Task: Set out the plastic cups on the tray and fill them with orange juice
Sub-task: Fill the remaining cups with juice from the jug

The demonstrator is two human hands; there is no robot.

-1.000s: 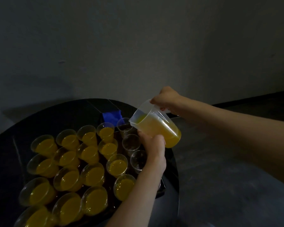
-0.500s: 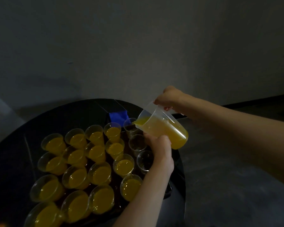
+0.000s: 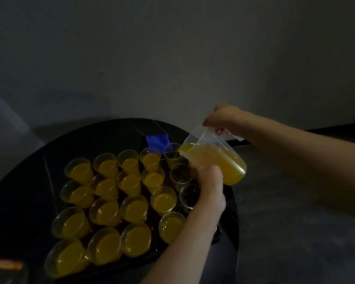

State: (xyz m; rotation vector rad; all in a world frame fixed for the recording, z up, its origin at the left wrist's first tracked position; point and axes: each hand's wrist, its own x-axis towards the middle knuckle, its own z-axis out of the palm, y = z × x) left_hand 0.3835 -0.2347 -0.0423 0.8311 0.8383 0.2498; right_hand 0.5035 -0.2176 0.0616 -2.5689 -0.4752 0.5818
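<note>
Right hand (image 3: 223, 117) fingers (image 3: 219, 131) grip tilted jug (image 3: 219, 160); left hand (image 3: 210, 181) apparently braces it, its fingers hidden.

Nineteen cups (image 3: 134, 208); sixteen filled; one jug (image 3: 223, 165); one blue cloth (image 3: 157, 140).

Your single head-worn view looks forward and down, close over the round black surface (image 3: 111, 136), facing the grey wall (image 3: 172, 58).

Blue cloth (image 3: 157, 141) on black table (image 3: 90, 140)
</note>
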